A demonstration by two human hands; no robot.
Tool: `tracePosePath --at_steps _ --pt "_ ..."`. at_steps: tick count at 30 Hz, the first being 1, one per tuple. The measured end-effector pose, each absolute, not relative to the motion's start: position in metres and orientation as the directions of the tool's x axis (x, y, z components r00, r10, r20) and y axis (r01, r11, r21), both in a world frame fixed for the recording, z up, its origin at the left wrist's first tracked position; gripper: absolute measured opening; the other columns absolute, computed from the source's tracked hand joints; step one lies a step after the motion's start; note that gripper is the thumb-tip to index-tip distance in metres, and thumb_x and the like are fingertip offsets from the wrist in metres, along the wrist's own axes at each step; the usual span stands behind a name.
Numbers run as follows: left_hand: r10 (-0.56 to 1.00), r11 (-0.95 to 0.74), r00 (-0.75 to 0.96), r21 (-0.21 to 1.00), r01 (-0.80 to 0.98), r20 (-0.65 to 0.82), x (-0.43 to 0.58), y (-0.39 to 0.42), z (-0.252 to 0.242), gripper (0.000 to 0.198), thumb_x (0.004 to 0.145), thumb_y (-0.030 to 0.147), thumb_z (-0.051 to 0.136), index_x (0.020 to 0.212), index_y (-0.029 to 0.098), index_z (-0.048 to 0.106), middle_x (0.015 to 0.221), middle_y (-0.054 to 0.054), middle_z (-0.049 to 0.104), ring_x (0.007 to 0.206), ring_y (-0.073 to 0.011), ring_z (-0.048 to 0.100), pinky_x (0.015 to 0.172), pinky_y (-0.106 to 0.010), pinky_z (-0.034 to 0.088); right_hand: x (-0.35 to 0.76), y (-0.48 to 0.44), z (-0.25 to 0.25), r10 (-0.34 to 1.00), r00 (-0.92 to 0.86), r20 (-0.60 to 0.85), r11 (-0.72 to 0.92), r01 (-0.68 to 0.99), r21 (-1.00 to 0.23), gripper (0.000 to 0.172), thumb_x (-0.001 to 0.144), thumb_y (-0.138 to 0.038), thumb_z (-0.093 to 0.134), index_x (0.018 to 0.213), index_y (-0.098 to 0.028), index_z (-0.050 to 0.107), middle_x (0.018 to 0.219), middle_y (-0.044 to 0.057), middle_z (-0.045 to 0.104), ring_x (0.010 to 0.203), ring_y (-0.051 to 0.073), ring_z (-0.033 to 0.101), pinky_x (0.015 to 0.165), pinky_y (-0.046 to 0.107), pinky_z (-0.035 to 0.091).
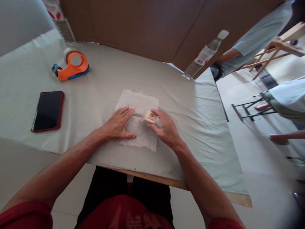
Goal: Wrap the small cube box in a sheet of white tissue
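With our right hand [168, 127] grasping a small cream item [150, 117] over the translucent sheet [145, 137] at the frame's centre, we spread our left hand [117, 124] flat, gripping nothing, seemingly to steady that sheet, while the orange tape dispenser [79, 65] sits upper left, apparently within reach.

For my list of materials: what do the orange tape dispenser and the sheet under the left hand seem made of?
Orange tape dispenser: probably hard plastic with a smooth finish, judging by its evenly coloured, moulded-looking body.
Sheet: likely thin plastic, perhaps bubble wrap; it looks whitish, semi-translucent and finely bumpy.
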State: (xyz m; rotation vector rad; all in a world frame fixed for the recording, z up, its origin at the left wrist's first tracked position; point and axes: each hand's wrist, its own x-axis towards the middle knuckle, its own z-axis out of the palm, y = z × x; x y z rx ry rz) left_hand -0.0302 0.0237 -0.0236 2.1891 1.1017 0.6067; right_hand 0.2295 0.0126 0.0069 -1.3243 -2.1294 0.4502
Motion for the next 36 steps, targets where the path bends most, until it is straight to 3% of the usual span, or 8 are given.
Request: tracePosePath --at_steps 3,7,10,13,19,28,32,36 --pt "0.837 -0.475 0.527 0.668 0.573 0.143 -0.025 0.021 -0.022 0.109 0.065 0.064 0.081 0.153 0.012 0.040 0.158 -0.026 0.042 0.153 -0.0484 0.025 0.125 -0.060 0.013 0.281 0.005 0.003 0.935 -0.197 0.296 0.337 0.757 -0.560 0.053 0.084 -0.036 0.067 0.135 -0.022 0.058 0.133 0.015 0.067 0.119 0.031 0.065 0.097 0.050 0.055" --pt "0.850 -0.472 0.510 0.621 0.626 0.132 -0.021 0.018 -0.020 0.108 0.068 0.064 0.079 0.153 0.010 0.040 0.158 -0.027 0.041 0.152 -0.0498 0.025 0.125 -0.060 0.012 0.326 -0.009 0.004 0.945 -0.165 0.282 0.276 0.865 -0.419 0.060 0.083 -0.035 0.064 0.139 -0.016 0.056 0.138 0.022 0.063 0.130 0.039 0.059 0.108 0.063 0.046" --pt "0.859 -0.477 0.500 0.527 0.703 0.110 -0.017 0.013 -0.017 0.108 0.071 0.066 0.076 0.153 0.007 0.038 0.159 -0.029 0.039 0.152 -0.0505 0.025 0.124 -0.062 0.014 0.316 -0.022 0.021 0.880 -0.135 0.456 0.325 0.871 -0.370 0.059 0.087 -0.037 0.065 0.143 -0.021 0.053 0.148 0.019 0.056 0.139 0.037 0.052 0.114 0.063 0.041" --pt "0.870 -0.480 0.482 0.406 0.778 0.105 -0.013 0.008 -0.012 0.103 0.077 0.065 0.072 0.155 0.007 0.036 0.159 -0.027 0.040 0.151 -0.0475 0.029 0.123 -0.060 0.020 0.276 -0.028 0.035 0.815 -0.206 0.542 0.459 0.800 -0.387 0.042 0.092 -0.030 0.062 0.133 -0.025 0.061 0.139 0.013 0.064 0.132 0.031 0.058 0.112 0.058 0.045" --pt "0.870 -0.489 0.485 0.277 0.828 0.086 -0.012 0.005 -0.008 0.107 0.075 0.071 0.070 0.154 0.007 0.038 0.159 -0.026 0.042 0.150 -0.0449 0.032 0.122 -0.057 0.024 0.204 -0.003 0.007 0.841 -0.474 0.262 0.541 0.748 -0.383 0.049 0.097 -0.033 0.053 0.144 -0.020 0.053 0.152 0.016 0.054 0.143 0.032 0.049 0.117 0.057 0.042" --pt "0.865 -0.493 0.498 0.288 0.821 0.061 -0.017 0.006 -0.012 0.113 0.072 0.078 0.068 0.155 0.007 0.038 0.162 -0.026 0.037 0.152 -0.0454 0.028 0.124 -0.058 0.019 0.207 0.011 -0.021 0.885 -0.449 0.126 0.465 0.830 -0.307 0.059 0.100 -0.044 0.049 0.146 -0.009 0.051 0.157 0.023 0.048 0.148 0.038 0.043 0.119 0.059 0.038" --pt "0.865 -0.493 0.490 0.364 0.791 0.107 -0.021 0.009 -0.009 0.106 0.075 0.074 0.068 0.155 0.011 0.039 0.161 -0.025 0.040 0.151 -0.0441 0.032 0.123 -0.058 0.022 0.224 0.001 0.006 0.854 -0.445 0.270 0.517 0.786 -0.341 0.046 0.101 -0.038 0.048 0.140 -0.015 0.057 0.151 0.019 0.055 0.143 0.034 0.050 0.117 0.056 0.041" --pt "0.874 -0.486 0.425 0.443 0.753 0.237 -0.030 0.016 -0.004 0.076 0.086 0.049 0.064 0.150 0.014 0.045 0.153 -0.020 0.051 0.150 -0.0389 0.037 0.121 -0.056 0.027 0.267 -0.009 0.024 0.869 -0.306 0.389 0.437 0.843 -0.313 0.049 0.092 -0.030 0.060 0.140 -0.023 0.055 0.149 0.016 0.057 0.138 0.034 0.054 0.111 0.058 0.045"
